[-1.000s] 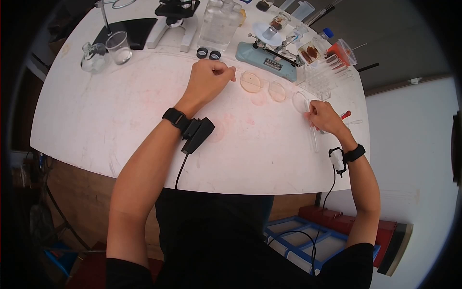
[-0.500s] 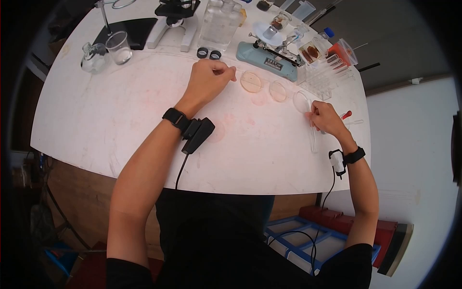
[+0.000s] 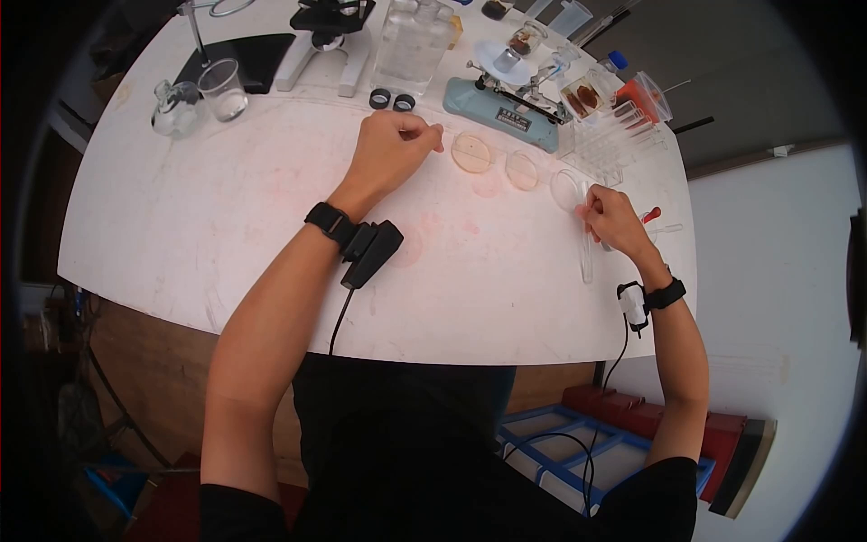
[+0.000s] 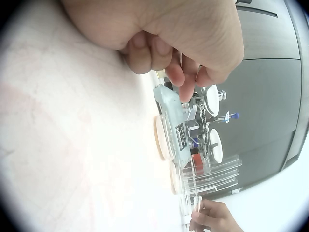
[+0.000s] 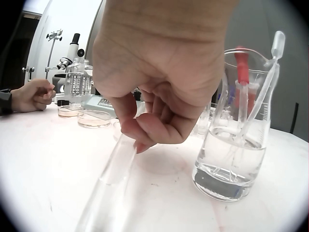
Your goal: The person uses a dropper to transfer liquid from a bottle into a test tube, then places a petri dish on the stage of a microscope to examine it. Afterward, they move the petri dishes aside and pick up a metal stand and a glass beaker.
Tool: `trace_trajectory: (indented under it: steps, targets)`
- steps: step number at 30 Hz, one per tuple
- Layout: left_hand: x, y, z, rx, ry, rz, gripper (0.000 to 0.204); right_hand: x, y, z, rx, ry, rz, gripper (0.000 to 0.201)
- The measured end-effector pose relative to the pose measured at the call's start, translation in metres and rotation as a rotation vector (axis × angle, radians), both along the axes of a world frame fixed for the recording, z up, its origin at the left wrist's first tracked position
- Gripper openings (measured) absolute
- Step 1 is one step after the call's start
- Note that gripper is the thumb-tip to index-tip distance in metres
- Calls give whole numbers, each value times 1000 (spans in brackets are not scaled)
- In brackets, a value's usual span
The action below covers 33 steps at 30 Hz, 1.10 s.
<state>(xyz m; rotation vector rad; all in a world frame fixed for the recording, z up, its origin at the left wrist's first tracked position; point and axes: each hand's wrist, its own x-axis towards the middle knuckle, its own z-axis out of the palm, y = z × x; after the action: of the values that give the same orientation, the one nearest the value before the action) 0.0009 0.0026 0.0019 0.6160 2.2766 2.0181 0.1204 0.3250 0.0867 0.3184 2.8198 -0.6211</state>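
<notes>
My right hand (image 3: 610,219) pinches a clear glass test tube (image 5: 107,186) between thumb and fingers. The tube slants over the right part of the table, and a liquid line shows inside it. Close beside this hand stands a glass beaker (image 5: 224,166) of clear liquid, with a red-bulbed dropper (image 5: 242,67) and a clear plastic pipette (image 5: 277,46) leaning in it. My left hand (image 3: 390,152) rests at the table's middle, fingers loosely curled, holding nothing. Right of it lie several petri dishes (image 3: 471,154) in a row, the rightmost by the tube's upper end.
A blue balance (image 3: 501,116) stands behind the dishes, with a rack of test tubes (image 3: 614,144) to its right. Farther left are a large clear bottle (image 3: 411,54), two black caps (image 3: 404,103), a microscope (image 3: 330,41), an empty beaker (image 3: 223,95) and a small glass burner (image 3: 175,110).
The test tube has swung slightly in my right hand, its upper end shifting right and its lower end a little left. My left hand has stayed still.
</notes>
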Motion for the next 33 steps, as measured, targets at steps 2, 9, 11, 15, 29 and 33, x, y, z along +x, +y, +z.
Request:
trace_trajectory:
  steps: [2, 9, 11, 15, 29, 33]
  targets:
    - [0, 0, 0, 3, 1, 0, 27, 0, 1, 0, -9, -2, 2, 24]
    - [0, 1, -1, 2, 0, 1, 27, 2, 0, 0, -32, -2, 5, 23]
    - [0, 1, -1, 9, -1, 2, 27, 3, -2, 1, -31, -6, 10, 23]
    - [-1, 1, -2, 1, -3, 4, 27, 5, -2, 1, -23, -13, 28, 25]
    - [0, 2, -1, 10, 11, 3, 26, 20, 0, -4, -65, -40, 68, 22]
    - [0, 1, 0, 3, 1, 3, 26, 21, -2, -3, -64, -52, 62, 22]
